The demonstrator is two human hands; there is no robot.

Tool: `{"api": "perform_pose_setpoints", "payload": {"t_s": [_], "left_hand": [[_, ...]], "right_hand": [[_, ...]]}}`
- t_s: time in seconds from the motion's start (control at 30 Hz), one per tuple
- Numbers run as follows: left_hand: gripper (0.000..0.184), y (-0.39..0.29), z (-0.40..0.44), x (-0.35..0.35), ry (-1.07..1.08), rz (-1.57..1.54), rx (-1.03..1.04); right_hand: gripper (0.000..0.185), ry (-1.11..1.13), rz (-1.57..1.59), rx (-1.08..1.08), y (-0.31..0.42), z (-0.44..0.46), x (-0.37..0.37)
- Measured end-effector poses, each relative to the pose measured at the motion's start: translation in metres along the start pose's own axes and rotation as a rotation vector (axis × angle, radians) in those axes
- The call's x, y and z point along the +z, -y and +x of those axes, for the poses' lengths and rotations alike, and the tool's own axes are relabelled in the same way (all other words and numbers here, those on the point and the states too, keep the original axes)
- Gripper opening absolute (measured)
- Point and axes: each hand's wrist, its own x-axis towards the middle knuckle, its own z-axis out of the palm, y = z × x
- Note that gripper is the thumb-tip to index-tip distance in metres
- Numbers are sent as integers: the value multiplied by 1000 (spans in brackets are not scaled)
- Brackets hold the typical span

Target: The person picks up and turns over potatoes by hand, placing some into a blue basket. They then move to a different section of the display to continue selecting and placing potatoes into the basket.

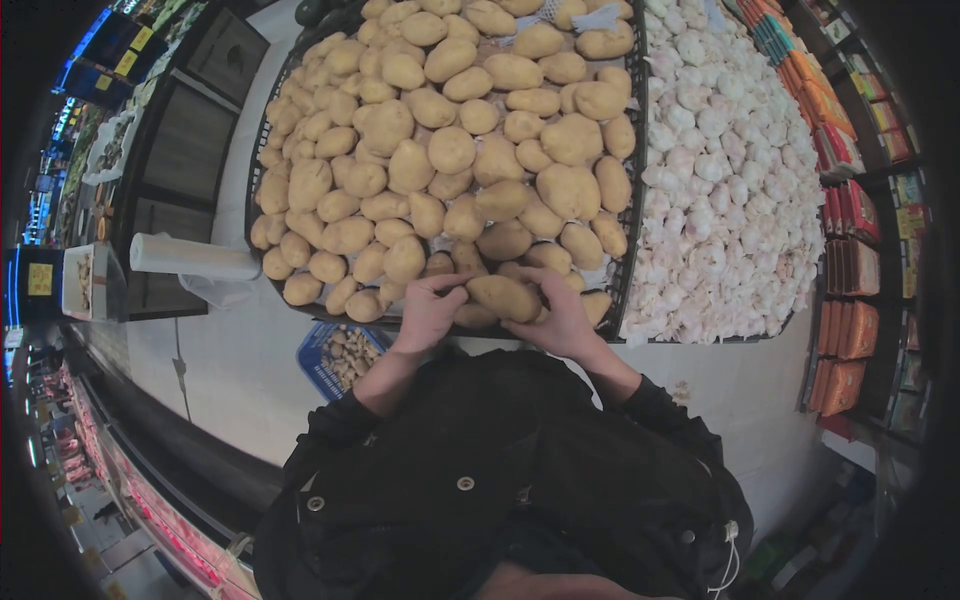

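In the head view, one oblong potato (503,298) is held up at the near edge of a large potato pile (410,165). My right hand (562,315) grips its right end, with the thumb below and the fingers behind. At its left end is my left hand (430,314), thumb and forefinger drawn together against the potato. Other potatoes lie right behind and under both hands. The far side of the held potato is hidden.
Heaped garlic (720,190) fills the right bin, past a black divider (637,150). A plastic bag roll (195,256) sticks out at left. Below the stand is a blue basket (318,362) with small brownish pieces. Packaged goods (850,330) line the right shelves.
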Motion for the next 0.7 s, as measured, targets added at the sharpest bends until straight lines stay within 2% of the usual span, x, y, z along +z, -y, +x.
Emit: {"api": "perform_pose_setpoints", "payload": {"t_s": [0.1, 0.2, 0.27, 0.3, 0.37, 0.4, 0.47, 0.5, 0.7], "left_hand": [[29, 15, 0, -12, -81, 306, 28], [25, 18, -1, -43, -54, 310, 178], [19, 16, 3, -77, -42, 253, 259], [18, 15, 3, -92, -38, 224, 278], [16, 9, -2, -127, -58, 194, 223], [15, 9, 1, -143, -68, 178, 207], [14, 20, 4, -178, -157, 143, 255], [14, 27, 5, -199, -221, 123, 254], [23, 70, 21, -300, -567, 68, 252]], "right_hand": [[61, 32, -161, -211, 2, 1, 12], [57, -20, -236, -208, 15, -4, 4], [51, -279, -364, -180, 20, -9, -9], [50, -339, -409, -173, 16, -13, -16], [52, -633, -605, -142, -5, -22, -26], [53, -699, -660, -142, -17, -31, -27], [69, -655, -784, 62, -48, -44, -24], [73, -608, -819, 82, -58, -44, -20], [67, -565, -742, 413, -40, -33, -9]]}}
